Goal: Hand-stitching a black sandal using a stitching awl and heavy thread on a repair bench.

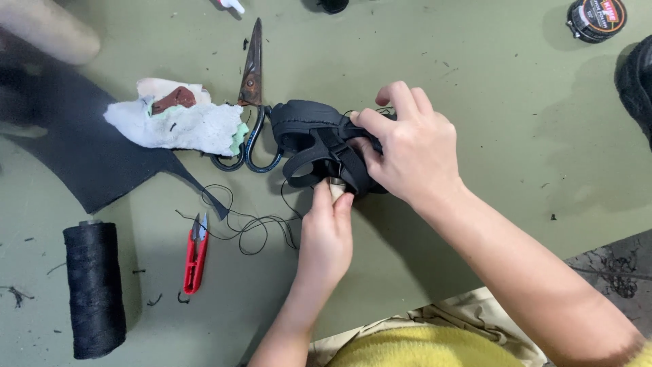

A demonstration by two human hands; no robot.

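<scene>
Head view, looking down on an olive-green table (475,102) where two bare hands work on a small black strapped sandal (316,143) at the middle of the scene. The right hand (407,149) lies over the right side of the sandal, fingers curled around its straps and sole, holding it firmly. The left hand (326,234) comes up from the near edge, its fingertips pinched narrow on a small pale handle (336,189) pressed against the sandal's near side; what the handle belongs to cannot be told.

Just left of the sandal lie large rusty scissors (251,88), blades pointing far, their dark loops touching the sandal's left edge. A crumpled white cloth (180,122) with a reddish stain sits left of the scissors, partly on a sheet of black material (75,149). Loose black thread (251,228) trails across the table near the left hand. Red thread snips (195,255) lie further left, and a spool of black thread (95,289) lies at the near left. A round dark tin (596,19) sits at the far right corner.
</scene>
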